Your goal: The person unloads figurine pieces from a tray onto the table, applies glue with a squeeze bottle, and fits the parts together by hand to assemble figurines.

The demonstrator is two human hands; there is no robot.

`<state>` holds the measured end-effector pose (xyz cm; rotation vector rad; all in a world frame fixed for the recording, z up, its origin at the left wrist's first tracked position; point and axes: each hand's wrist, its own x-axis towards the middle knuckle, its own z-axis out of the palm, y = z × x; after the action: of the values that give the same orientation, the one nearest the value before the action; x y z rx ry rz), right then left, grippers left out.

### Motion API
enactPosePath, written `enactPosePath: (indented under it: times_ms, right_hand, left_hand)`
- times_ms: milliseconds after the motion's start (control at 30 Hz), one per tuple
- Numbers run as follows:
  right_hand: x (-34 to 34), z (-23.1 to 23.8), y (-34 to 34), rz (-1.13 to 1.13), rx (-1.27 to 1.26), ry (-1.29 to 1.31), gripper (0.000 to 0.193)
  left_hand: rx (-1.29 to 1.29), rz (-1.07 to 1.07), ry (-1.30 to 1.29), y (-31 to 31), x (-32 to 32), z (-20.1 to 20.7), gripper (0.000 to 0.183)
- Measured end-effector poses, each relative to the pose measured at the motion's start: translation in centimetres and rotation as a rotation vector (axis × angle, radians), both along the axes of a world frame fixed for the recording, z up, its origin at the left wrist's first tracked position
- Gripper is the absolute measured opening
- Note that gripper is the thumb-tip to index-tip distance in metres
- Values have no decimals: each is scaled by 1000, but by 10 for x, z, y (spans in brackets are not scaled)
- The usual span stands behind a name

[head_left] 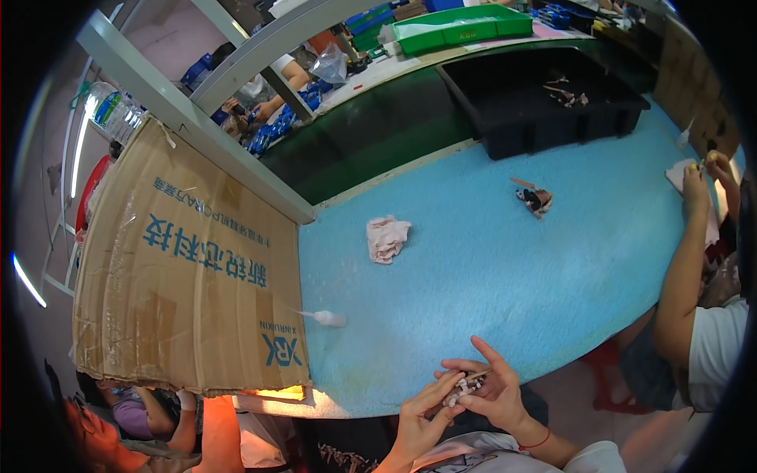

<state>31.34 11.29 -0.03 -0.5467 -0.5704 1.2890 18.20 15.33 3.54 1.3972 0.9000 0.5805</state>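
Observation:
Close to the near edge of the blue table mat, my left hand (424,416) and my right hand (498,398) meet around a bunch of small white and dark parts (467,386). Light brown strips show among these parts, whose kind is too small to make out. The right hand cradles the bunch with its index finger stretched out. From the other side, the left fingers pinch at it, partly hiding what they grip. A crumpled pale pink cloth (388,240) and a small white squeeze bottle with a thin nozzle (330,318) lie farther off on the mat.
Upright cardboard (197,260) walls the left side. A black bin (544,135) with a few small parts stands at the back right. Another small heap of parts (535,200) lies before it. A co-worker's arms (684,244) reach in at the right; a green tray (465,33) sits beyond.

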Motion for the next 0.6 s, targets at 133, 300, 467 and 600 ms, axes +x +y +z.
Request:
enactPosePath:
  times_ms: [133, 300, 467, 600]
  right_hand:
    - [-1, 2, -1, 2, -20, -44, 73]
    - [-3, 3, -2, -14, -33, -86, 74]
    - [-5, 3, -1, -36, -73, -117, 76]
    - [-5, 4, 0, -41, -66, -116, 76]
  left_hand:
    - [-39, 3, -48, -1, -4, -5, 41]
    - [-85, 16, -76, -2, -3, -3, 40]
    - [-39, -5, -84, -2, -6, -7, 40]
    - [-57, -12, -108, 0, -7, -12, 41]
